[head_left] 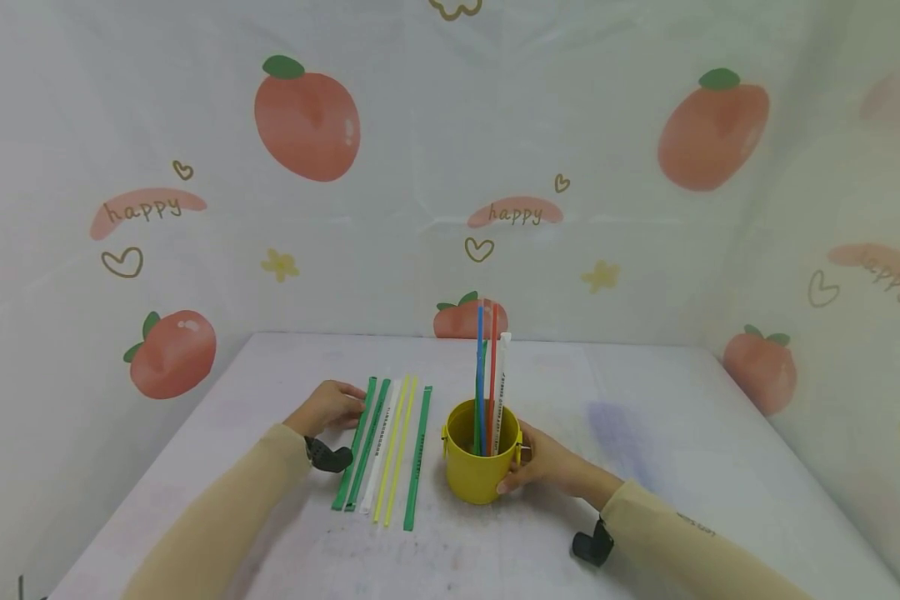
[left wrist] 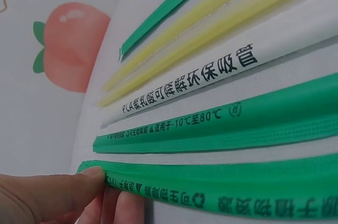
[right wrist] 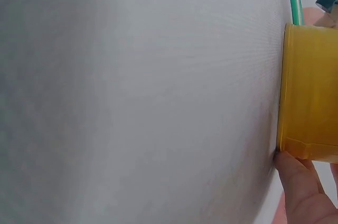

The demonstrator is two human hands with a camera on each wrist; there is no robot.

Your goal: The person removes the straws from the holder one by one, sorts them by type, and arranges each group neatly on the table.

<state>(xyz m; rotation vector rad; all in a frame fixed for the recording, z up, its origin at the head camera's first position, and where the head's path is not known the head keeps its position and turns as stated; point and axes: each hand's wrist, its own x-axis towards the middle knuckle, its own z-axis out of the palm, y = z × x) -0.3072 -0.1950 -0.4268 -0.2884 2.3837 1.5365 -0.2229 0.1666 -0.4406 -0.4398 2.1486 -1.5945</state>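
Note:
My left hand point(head_left: 333, 406) is at the left end of a row of wrapped straws. Its thumb and fingers pinch the outermost green straw point(left wrist: 253, 189) near one end. Beside that lie a second green straw point(left wrist: 211, 121), a white paper-wrapped straw point(left wrist: 211, 73), two yellow straws point(head_left: 397, 450) and another green straw point(head_left: 418, 458). My right hand point(head_left: 543, 461) grips the right side of a small yellow bucket point(head_left: 474, 483), thumb in front; some fingers are hidden behind it. Standing in the bucket are a blue straw point(head_left: 481, 358), red straws point(head_left: 493, 367), a white-wrapped straw point(head_left: 503, 367) and a partly hidden green one.
The bucket stands on a pale table point(head_left: 555, 550), just right of the straw row. A white curtain point(head_left: 412, 125) printed with fruit rises behind the table and along its sides. Each wrist carries a black camera mount point(head_left: 592, 546).

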